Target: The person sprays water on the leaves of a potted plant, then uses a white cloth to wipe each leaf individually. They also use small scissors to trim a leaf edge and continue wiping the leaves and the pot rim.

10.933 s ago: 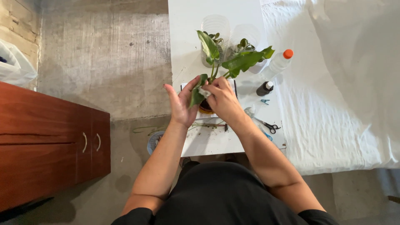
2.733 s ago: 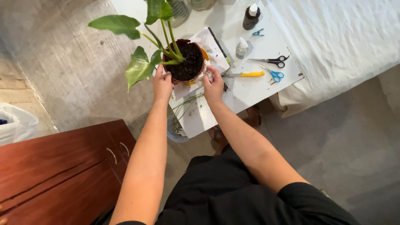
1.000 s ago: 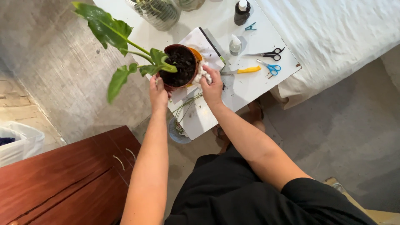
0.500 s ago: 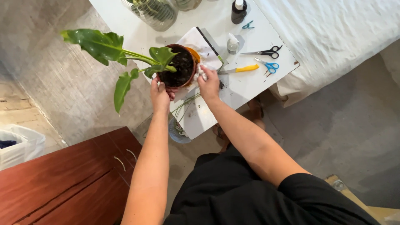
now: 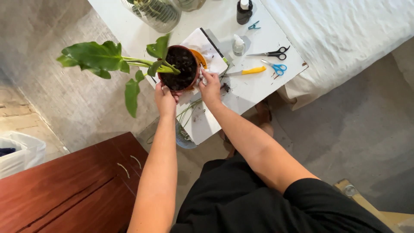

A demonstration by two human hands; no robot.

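Presently: potted plant (image 5: 177,69), tilted left at white table's (image 5: 254,90) left edge, gripped on its near side by my left hand (image 5: 165,96), while my right hand (image 5: 211,85) presses a white cloth (image 5: 201,78) against its right rim.

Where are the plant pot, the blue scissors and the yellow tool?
plant pot (image 5: 178,67), head view, on the dark soil inside.
blue scissors (image 5: 279,68), head view, on the blue handles.
yellow tool (image 5: 254,70), head view, on the yellow handle.
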